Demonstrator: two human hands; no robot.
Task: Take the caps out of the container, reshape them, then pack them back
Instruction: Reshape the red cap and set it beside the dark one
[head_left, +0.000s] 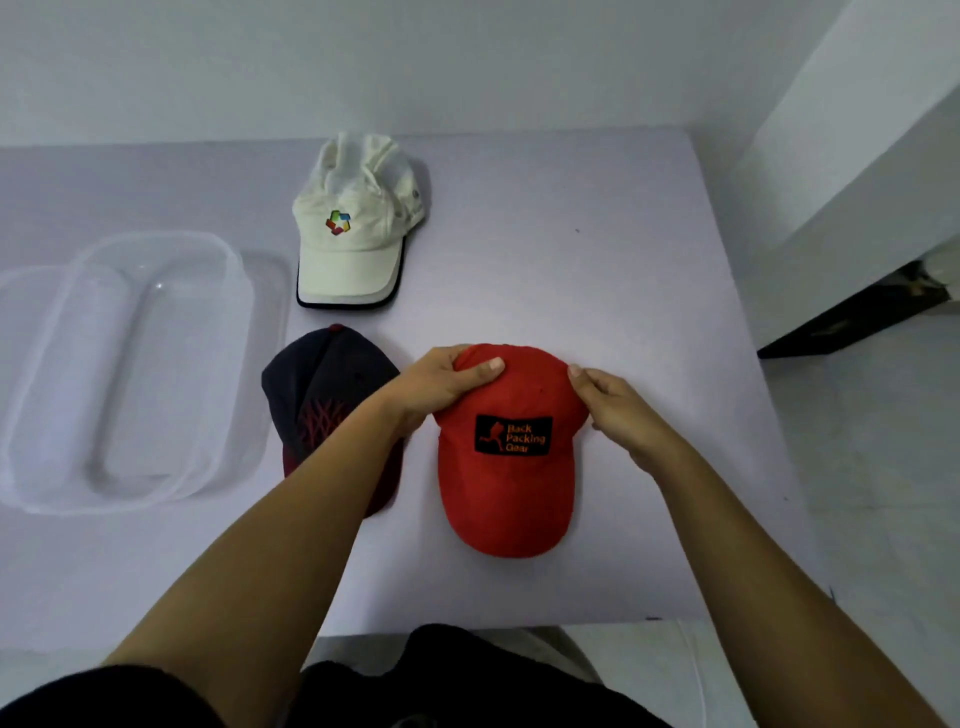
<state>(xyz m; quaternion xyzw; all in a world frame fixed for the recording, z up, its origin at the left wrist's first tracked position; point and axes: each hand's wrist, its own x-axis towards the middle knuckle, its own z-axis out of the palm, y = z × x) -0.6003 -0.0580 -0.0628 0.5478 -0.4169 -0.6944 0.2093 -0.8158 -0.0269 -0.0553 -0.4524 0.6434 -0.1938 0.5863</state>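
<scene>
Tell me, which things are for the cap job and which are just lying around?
For the job: red cap, white cap, dark blue cap, clear plastic container, left hand and right hand holding the red cap.
Just lying about: dark object on the floor at right.

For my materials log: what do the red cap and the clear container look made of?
Red cap: soft matte woven cloth, probably cotton; its crown creases, and a black patch looks sewn on. Container: clear glossy plastic, it seems; the table shows through and its rim catches light.
</scene>
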